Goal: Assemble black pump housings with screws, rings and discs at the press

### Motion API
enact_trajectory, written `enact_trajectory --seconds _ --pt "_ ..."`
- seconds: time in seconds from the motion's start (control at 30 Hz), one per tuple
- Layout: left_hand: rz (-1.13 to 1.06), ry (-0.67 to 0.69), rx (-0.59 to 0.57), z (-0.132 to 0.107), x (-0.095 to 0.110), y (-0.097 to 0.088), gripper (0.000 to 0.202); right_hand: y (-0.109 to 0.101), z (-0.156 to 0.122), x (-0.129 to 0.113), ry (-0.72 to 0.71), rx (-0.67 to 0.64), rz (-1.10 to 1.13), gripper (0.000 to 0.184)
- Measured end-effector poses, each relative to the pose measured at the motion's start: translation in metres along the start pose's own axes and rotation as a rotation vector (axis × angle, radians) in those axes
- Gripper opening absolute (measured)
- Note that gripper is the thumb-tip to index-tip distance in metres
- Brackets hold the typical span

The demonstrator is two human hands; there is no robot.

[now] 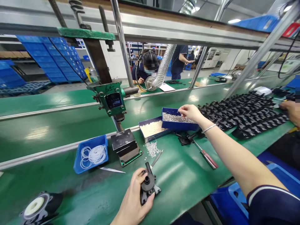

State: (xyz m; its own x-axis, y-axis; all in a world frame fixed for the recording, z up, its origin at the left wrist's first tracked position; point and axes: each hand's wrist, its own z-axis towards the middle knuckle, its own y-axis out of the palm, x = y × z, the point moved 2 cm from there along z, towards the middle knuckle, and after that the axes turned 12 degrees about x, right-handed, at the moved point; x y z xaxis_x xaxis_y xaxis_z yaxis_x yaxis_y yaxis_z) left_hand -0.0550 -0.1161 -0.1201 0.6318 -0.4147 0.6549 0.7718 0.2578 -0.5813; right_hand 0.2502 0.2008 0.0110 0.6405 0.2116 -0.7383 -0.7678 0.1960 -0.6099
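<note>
My left hand (133, 197) grips a small black plastic pump housing (148, 185) near the front edge of the green bench, its round port pointing up. My right hand (190, 111) reaches far over a blue tray (179, 125) of small metal screws, fingers pinched at the screws; what they hold is too small to see. A silver bangle sits on that wrist. Beside this tray stands a second blue tray (150, 135) filled with white beads.
A green hand press (112, 100) with its black base block (125, 145) stands centre. A blue bin of white rings (92, 154), tweezers (112, 170), loose small parts (152, 149), a screwdriver (206, 156) and many black housings (246, 111) lie around. Another person's hand (290, 111) is at right.
</note>
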Motion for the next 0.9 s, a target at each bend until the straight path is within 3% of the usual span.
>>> enact_trajectory --seconds 0.1,0.17,0.27,0.33,0.4,0.5,0.6,0.7,0.9 --pt "0.0 0.026 0.052 0.003 0.002 -0.006 0.052 -0.002 -0.016 -0.024 -0.038 -0.036 0.145 0.032" --pt "0.023 0.027 0.157 0.01 0.007 -0.014 0.05 0.001 -0.037 -0.047 -0.078 -0.104 0.227 0.034" --pt "0.038 -0.007 0.322 0.032 0.023 -0.028 0.05 0.015 -0.087 -0.087 -0.169 -0.369 0.341 0.031" --pt "-0.023 -0.043 0.343 0.05 0.036 -0.035 0.053 0.027 -0.124 -0.111 -0.236 -0.583 0.383 0.025" --pt "-0.1 -0.05 0.324 0.066 0.048 -0.04 0.051 0.038 -0.157 -0.128 -0.315 -0.705 0.389 0.02" --pt "-0.11 -0.016 0.304 0.077 0.059 -0.046 0.033 0.052 -0.185 -0.139 -0.47 -0.691 0.364 0.017" --pt "-0.106 -0.033 0.272 0.072 0.058 -0.05 0.031 0.063 -0.196 -0.137 -0.564 -0.629 0.345 0.016" --pt "-0.11 -0.082 0.278 0.061 0.054 -0.051 0.03 0.072 -0.201 -0.132 -0.508 -0.656 0.379 0.015" --pt "-0.334 -0.299 0.264 0.049 0.051 -0.052 0.031 0.086 -0.212 -0.128 -0.2 -0.846 0.585 0.019"
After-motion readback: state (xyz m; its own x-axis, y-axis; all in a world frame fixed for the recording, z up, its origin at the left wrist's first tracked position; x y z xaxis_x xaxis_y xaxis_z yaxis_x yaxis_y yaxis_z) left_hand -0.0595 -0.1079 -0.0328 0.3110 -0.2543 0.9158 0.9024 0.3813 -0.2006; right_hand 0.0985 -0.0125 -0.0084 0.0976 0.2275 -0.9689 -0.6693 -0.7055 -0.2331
